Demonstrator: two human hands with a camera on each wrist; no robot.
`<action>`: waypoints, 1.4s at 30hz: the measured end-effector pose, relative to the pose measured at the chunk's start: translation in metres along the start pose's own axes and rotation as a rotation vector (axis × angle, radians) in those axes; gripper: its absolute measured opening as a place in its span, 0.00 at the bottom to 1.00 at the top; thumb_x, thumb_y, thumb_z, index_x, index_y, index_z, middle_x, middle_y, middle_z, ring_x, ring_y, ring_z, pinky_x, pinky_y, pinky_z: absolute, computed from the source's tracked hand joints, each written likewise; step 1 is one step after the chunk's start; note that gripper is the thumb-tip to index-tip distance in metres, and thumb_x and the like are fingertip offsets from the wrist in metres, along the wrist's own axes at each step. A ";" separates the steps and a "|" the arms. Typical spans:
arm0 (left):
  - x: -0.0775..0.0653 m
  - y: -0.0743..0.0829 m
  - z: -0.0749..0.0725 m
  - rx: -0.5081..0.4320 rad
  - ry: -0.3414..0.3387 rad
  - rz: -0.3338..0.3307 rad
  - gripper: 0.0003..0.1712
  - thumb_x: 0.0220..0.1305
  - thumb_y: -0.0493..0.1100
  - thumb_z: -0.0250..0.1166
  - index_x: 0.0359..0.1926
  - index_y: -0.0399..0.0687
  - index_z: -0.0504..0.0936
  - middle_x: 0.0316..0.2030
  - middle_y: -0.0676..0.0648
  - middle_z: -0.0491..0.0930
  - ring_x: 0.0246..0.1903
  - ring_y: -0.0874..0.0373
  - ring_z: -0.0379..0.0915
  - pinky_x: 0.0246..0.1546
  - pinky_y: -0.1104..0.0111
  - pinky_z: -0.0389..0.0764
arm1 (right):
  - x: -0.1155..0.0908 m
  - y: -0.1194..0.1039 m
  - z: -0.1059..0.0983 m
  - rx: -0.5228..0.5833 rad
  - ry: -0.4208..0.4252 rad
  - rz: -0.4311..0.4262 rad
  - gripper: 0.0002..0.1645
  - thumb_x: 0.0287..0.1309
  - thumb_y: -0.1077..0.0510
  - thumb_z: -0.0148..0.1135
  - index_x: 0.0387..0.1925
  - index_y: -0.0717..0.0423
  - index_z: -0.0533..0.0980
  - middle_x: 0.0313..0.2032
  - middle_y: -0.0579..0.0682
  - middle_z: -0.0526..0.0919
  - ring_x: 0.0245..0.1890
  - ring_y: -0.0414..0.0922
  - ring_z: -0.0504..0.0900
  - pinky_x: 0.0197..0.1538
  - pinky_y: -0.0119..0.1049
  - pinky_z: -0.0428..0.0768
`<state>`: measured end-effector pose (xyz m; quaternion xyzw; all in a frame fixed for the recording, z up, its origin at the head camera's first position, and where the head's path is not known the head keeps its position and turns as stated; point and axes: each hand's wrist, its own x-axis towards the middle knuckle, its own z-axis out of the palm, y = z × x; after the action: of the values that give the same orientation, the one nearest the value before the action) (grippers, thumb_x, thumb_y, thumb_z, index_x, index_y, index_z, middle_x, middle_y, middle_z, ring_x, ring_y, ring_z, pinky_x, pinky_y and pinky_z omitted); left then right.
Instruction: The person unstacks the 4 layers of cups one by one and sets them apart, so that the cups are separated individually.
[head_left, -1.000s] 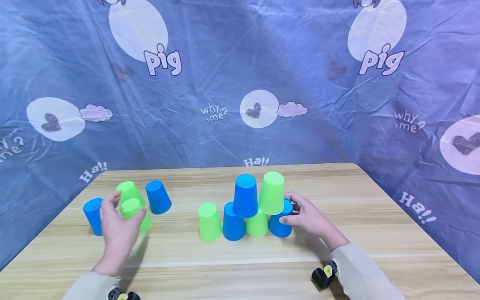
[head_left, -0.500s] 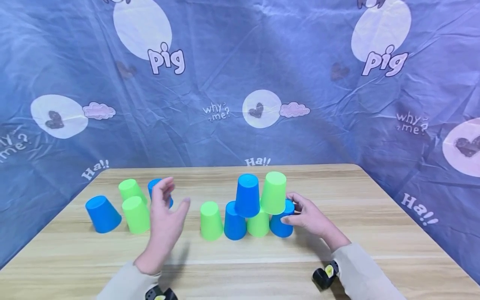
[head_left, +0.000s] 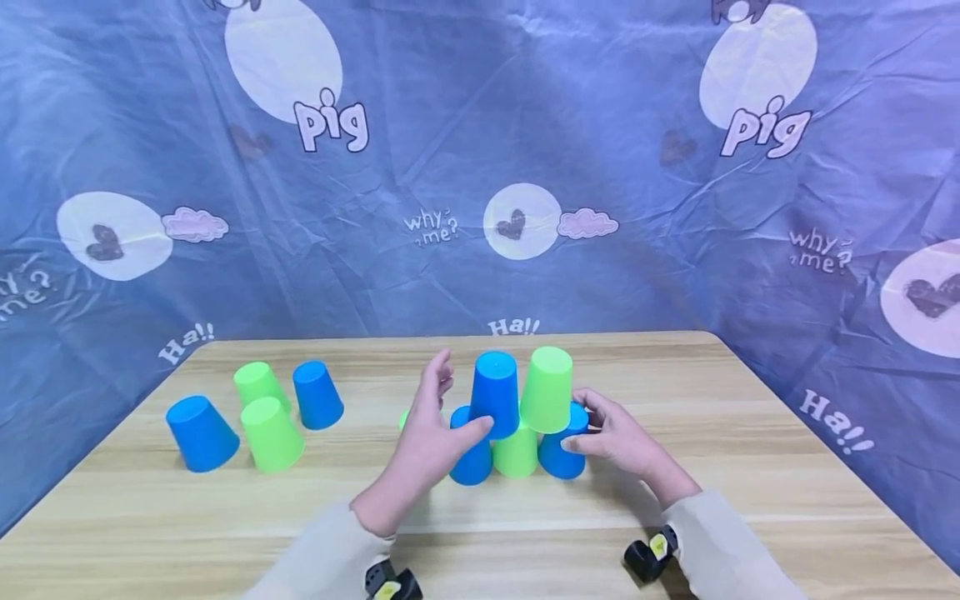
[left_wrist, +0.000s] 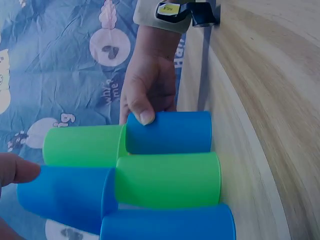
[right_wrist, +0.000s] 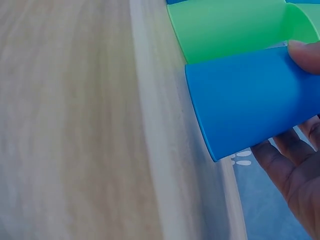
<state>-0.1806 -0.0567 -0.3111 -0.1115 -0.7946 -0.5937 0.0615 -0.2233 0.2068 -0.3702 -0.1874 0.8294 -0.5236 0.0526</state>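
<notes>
Patterned blue cloth [head_left: 420, 150] is hanging behind our wooden table [head_left: 540, 550]. Just right of our left hand [head_left: 431, 442], the nearer one, an inverted upper blue cup [head_left: 495, 387] is resting on the lower cups [head_left: 516, 457], its long axis standing upright. Our left fingers are standing wide, thumb overlapping its side; our right hand [head_left: 618, 435] is gripping the lower right blue cup [head_left: 558, 460].

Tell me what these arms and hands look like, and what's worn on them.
They're a person's: a bare left hand and bare right hand, with a pale beige left sleeve and right sleeve. The left wrist device and right wrist device are black, each with a yellow label.
</notes>
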 end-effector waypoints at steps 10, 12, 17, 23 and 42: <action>0.008 0.006 0.022 -0.017 0.039 0.016 0.44 0.54 0.49 0.68 0.68 0.53 0.56 0.65 0.45 0.60 0.65 0.46 0.56 0.59 0.43 0.63 | 0.000 0.000 0.000 -0.011 0.042 0.018 0.32 0.49 0.60 0.65 0.56 0.60 0.65 0.50 0.59 0.75 0.48 0.53 0.74 0.51 0.48 0.75; 0.009 0.007 0.025 -0.015 0.059 0.017 0.42 0.54 0.49 0.68 0.67 0.54 0.57 0.64 0.46 0.62 0.64 0.46 0.57 0.59 0.43 0.63 | 0.001 0.000 0.000 -0.013 0.038 0.012 0.32 0.49 0.60 0.65 0.57 0.60 0.65 0.50 0.59 0.75 0.48 0.52 0.74 0.51 0.47 0.75; 0.009 0.007 0.031 -0.019 0.097 0.028 0.38 0.55 0.48 0.67 0.65 0.53 0.60 0.61 0.46 0.65 0.61 0.46 0.61 0.58 0.44 0.66 | 0.001 0.001 0.000 -0.004 0.035 0.011 0.32 0.50 0.60 0.64 0.57 0.60 0.65 0.51 0.59 0.74 0.49 0.52 0.74 0.53 0.48 0.74; 0.010 0.007 0.034 -0.023 0.121 0.038 0.34 0.57 0.47 0.66 0.63 0.54 0.63 0.57 0.46 0.68 0.58 0.47 0.65 0.55 0.47 0.69 | 0.000 0.002 0.000 0.002 0.016 -0.002 0.32 0.52 0.59 0.63 0.57 0.60 0.64 0.52 0.59 0.73 0.51 0.53 0.73 0.54 0.49 0.73; 0.009 0.006 0.034 -0.052 0.170 0.037 0.29 0.56 0.43 0.66 0.58 0.53 0.67 0.53 0.47 0.72 0.53 0.49 0.69 0.51 0.50 0.72 | -0.001 0.004 -0.002 0.051 -0.056 -0.034 0.33 0.54 0.60 0.62 0.59 0.62 0.61 0.53 0.60 0.72 0.53 0.51 0.71 0.55 0.43 0.71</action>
<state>-0.1865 -0.0220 -0.3129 -0.0770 -0.7687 -0.6201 0.1369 -0.2237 0.2104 -0.3734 -0.2148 0.8106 -0.5401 0.0717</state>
